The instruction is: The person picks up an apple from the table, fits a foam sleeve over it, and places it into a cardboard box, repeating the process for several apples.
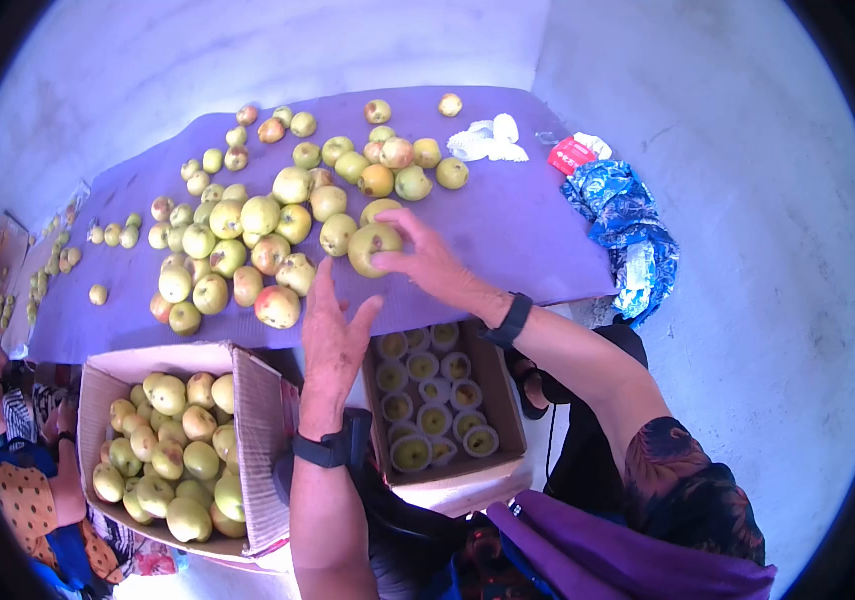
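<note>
My right hand [431,262] is closed on a yellow-green apple [372,250] at the front edge of the pile, its thumb and fingers around the fruit's right side. My left hand [336,330] is just nearer and to the left, fingers apart, with nothing visible in it. Many more apples [259,215], some blushed red or marked with brown spots, lie loose on the purple-covered table [507,225] to the left of and beyond my hands.
Below the table edge, a cardboard box [259,450] of loose apples stands at left. Beside it, a smaller carton [509,410] holds apples in white foam nets. White foam nets [488,140], a red packet [572,154] and blue patterned cloth [619,215] lie at right. Another person [27,500] is at far left.
</note>
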The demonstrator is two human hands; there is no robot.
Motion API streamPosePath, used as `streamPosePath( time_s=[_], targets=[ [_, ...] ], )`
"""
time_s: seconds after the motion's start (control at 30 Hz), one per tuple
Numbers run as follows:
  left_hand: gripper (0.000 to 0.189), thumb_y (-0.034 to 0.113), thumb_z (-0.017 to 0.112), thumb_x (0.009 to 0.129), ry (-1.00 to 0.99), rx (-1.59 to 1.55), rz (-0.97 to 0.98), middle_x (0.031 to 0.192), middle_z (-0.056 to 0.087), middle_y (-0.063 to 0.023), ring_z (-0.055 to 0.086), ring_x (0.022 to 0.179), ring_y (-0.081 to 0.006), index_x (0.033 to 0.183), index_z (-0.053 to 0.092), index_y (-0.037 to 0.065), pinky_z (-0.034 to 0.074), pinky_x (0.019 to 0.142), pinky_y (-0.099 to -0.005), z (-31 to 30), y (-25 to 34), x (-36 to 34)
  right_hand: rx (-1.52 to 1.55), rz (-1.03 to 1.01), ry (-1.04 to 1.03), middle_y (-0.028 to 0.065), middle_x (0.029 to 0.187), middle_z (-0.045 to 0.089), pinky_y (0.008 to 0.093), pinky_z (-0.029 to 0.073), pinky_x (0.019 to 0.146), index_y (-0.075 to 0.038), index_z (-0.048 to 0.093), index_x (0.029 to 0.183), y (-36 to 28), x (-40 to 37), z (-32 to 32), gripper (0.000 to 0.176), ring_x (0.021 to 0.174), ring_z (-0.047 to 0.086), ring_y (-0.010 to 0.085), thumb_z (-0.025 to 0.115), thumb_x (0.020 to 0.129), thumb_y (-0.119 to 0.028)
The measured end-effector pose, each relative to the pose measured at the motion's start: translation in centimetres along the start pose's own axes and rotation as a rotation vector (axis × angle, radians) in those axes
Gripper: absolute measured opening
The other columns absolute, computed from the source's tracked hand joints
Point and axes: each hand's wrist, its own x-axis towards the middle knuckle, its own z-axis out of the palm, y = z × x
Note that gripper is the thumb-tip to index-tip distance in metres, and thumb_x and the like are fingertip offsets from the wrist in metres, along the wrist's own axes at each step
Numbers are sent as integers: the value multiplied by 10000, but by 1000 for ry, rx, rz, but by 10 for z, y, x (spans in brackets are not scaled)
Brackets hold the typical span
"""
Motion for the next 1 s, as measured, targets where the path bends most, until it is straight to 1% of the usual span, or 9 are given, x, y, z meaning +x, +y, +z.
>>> streamPosePath(
  time_s=[0.1, 0.17, 0.27, 0.33, 0.47, 0.5, 0.67, 0.83, 1.0],
  targets=[
    [783, 297, 693, 832, 86, -170, 212, 1337, 464, -183, 579, 1066, -267, 1445, 296, 17, 520, 808, -377, 12, -13, 3, 231, 124, -57, 76, 1153, 560, 305, 417, 931, -32, 477, 1286, -5, -12, -3, 542, 1090, 510, 167, 667, 831, -259],
    [736, 325, 657, 867, -117, -532, -32, 1287, 498, -164, 575, 1056, -241, 1433, 310, 8, 527, 790, -339, -2, 6, -2, 246, 113, -116, 75, 1180, 559, 294, 409, 945, -34, 479, 1289, -9, -18, -6, 502, 1099, 512, 160, 637, 856, -234],
    [657, 343, 613, 901, -112, -702, -200, 1243, 520, -145, 570, 1046, -214, 1403, 357, 5, 540, 752, -307, -13, 15, -2, 338, 208, -219, 76, 1205, 555, 292, 403, 960, -34, 478, 1291, -15, -22, -9, 482, 1115, 510, 157, 620, 868, -216],
    [571, 339, 578, 927, -287, -785, -176, 1220, 536, -125, 567, 1043, -189, 1366, 411, 13, 551, 715, -285, -21, 18, -3, 399, 205, -256, 68, 1201, 557, 291, 401, 964, -41, 481, 1291, -12, -22, -8, 474, 1116, 512, 153, 624, 866, -198],
    [503, 312, 554, 950, -242, -861, -56, 1234, 537, -96, 572, 1058, -174, 1351, 437, 31, 560, 709, -296, -11, 6, -6, 270, 81, -260, 63, 1192, 557, 294, 414, 952, -46, 483, 1289, -17, -22, -6, 455, 1106, 515, 145, 620, 876, -179],
    [490, 298, 553, 951, -242, -889, -106, 1235, 545, -96, 585, 1058, -178, 1347, 441, 33, 565, 708, -298, -9, 7, -6, 161, 58, -227, 63, 1190, 557, 296, 419, 947, -42, 480, 1289, -22, -22, -3, 452, 1106, 515, 145, 618, 881, -179],
    [478, 280, 543, 946, -159, -957, -227, 1161, 594, -147, 652, 962, -273, 1324, 430, 11, 581, 659, -310, -5, 7, -1, 352, 126, -258, 81, 1143, 577, 304, 441, 918, -21, 506, 1269, -29, -19, -12, 444, 1074, 542, 159, 611, 898, -239],
    [519, 377, 492, 964, -210, -1087, -235, 1138, 603, -176, 663, 934, -329, 1302, 425, -10, 594, 619, -324, -9, 4, -1, -186, 119, 53, 161, 1073, 614, 340, 459, 893, 33, 569, 1174, 9, 9, -60, 432, 996, 598, 235, 624, 871, -269],
    [588, 451, 421, 973, -201, -1173, -341, 1125, 615, -203, 672, 917, -350, 1288, 424, -46, 581, 536, -315, -7, 0, 2, -634, 45, 250, 199, 1084, 595, 404, 446, 921, 33, 598, 1119, 72, 53, -124, 382, 1047, 570, 316, 617, 844, -231]
  ],
)
